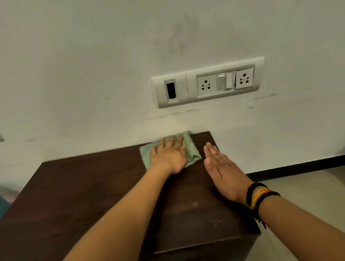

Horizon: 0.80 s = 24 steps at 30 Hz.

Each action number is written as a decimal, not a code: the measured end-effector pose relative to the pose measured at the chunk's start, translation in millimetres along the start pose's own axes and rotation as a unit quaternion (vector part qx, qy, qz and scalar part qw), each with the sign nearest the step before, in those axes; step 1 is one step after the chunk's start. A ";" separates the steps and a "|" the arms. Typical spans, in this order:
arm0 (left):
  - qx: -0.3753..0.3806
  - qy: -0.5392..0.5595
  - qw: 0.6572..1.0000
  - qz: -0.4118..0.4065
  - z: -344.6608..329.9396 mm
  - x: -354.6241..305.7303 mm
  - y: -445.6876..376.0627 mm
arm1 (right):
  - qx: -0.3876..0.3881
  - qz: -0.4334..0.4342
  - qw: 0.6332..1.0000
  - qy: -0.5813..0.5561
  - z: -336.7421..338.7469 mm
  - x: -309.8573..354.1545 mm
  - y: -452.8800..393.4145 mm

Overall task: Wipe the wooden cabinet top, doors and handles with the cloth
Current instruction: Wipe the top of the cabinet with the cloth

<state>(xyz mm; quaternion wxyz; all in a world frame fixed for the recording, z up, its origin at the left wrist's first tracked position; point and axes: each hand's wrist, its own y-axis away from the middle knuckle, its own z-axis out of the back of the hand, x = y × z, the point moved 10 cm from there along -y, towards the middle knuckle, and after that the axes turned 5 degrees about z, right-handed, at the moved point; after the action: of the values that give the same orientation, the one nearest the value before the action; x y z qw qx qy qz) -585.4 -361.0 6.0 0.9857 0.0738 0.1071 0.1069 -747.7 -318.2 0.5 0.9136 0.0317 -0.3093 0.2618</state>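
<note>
- Fingers (pixel 171 140) of the left hand (pixel 169 156) are spread flat and pressed down on the green cloth (pixel 191 149); nothing is pinched, the palm simply pins the fabric to the wood.
- Right hand (pixel 220 167) is open too, fingers straight and close together, holding nothing; whether it rests on the wood or hovers just above it I cannot tell.
- Taking the cabinet top (pixel 80 196) as the landmark: the cloth lies at its far right corner, hard against the wall (pixel 82 65), and the right hand sits just beside the cloth, toward the top's right edge.
- My reading is that the top is the step in hand, with the doors and handles not yet reached; only a dark sliver of the cabinet front (pixel 195 258) shows below the near edge.
- Next move, as I judge it, calls for dragging the cloth under steady flat pressure across the large bare stretch toward the left and near edges, where pale specks and a dull smear show on the dark wood.
- Above the top's far right corner a white socket and switch panel (pixel 207 83) is set in the scuffed wall.
- Right of the cabinet, pale floor tiles (pixel 313 198) meet a black skirting (pixel 301 166).
</note>
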 end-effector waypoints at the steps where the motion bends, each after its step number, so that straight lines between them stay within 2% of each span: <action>1: -0.014 0.005 0.998 0.053 -3.4 19.6 8.4 | -0.006 -0.009 1.000 -0.026 0.0 -2.4 0.4; 2: -0.017 0.000 0.997 0.078 -9.6 21.1 25.8 | -0.017 -0.018 0.998 -0.065 0.7 -4.9 0.9; 3: -0.018 -0.013 0.998 0.063 -16.2 1.7 45.0 | -0.032 -0.022 0.994 -0.105 3.4 -7.0 1.3; 5: 0.008 -0.048 0.997 -0.054 -30.6 -63.3 67.4 | -0.055 -0.029 0.983 -0.174 6.1 -10.1 1.4; 7: 0.022 -0.046 0.989 -0.136 -28.4 -98.9 43.0 | -0.077 -0.054 0.971 -0.218 8.1 -17.0 5.8; 8: 0.028 -0.031 0.991 -0.127 -20.3 -90.9 23.0 | -0.068 -0.059 0.973 -0.212 7.9 -17.2 6.4; 10: 0.012 -0.013 0.999 -0.041 -5.8 -39.3 6.7 | -0.042 -0.061 0.979 -0.188 4.6 -12.2 7.6; 12: -0.032 -0.007 0.999 0.028 -9.8 2.3 38.1 | -0.044 -0.058 0.981 -0.180 1.6 -11.6 6.3; 13: -0.043 -0.014 0.999 0.026 -16.4 0.0 68.1 | -0.039 -0.059 0.983 -0.171 1.4 -12.1 4.7; 15: -0.025 -0.034 0.998 -0.047 -33.2 -42.9 117.0 | -0.037 -0.054 0.987 -0.147 2.2 -13.8 0.6; 17: 0.000 -0.038 0.993 -0.115 -43.2 -82.0 116.1 | -0.068 -0.057 0.978 -0.186 6.1 -20.9 0.2; 18: 0.002 -0.032 0.992 -0.118 -38.2 -82.8 102.8 | -0.076 -0.066 0.974 -0.204 6.1 -26.0 0.8; 19: -0.002 -0.032 0.995 -0.096 -30.1 -67.6 91.0 | -0.071 -0.070 0.974 -0.206 4.5 -28.1 1.4; 21: -0.029 -0.023 0.999 -0.001 -17.2 -4.3 90.8 | -0.038 -0.067 0.983 -0.169 -0.1 -24.7 0.3; 23: -0.055 -0.013 0.995 0.084 -23.7 38.1 140.9 | -0.018 -0.058 0.989 -0.137 -5.0 -18.9 1.2; 24: -0.061 -0.022 0.994 0.090 -27.7 28.1 165.7 | -0.018 -0.058 0.991 -0.122 -4.7 -18.7 1.2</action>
<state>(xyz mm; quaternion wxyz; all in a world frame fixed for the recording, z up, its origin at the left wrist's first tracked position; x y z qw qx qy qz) -597.1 -191.1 1.6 0.9769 0.0257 0.0711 0.1999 -758.2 -324.7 -14.2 0.8831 0.0652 -0.4209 0.1969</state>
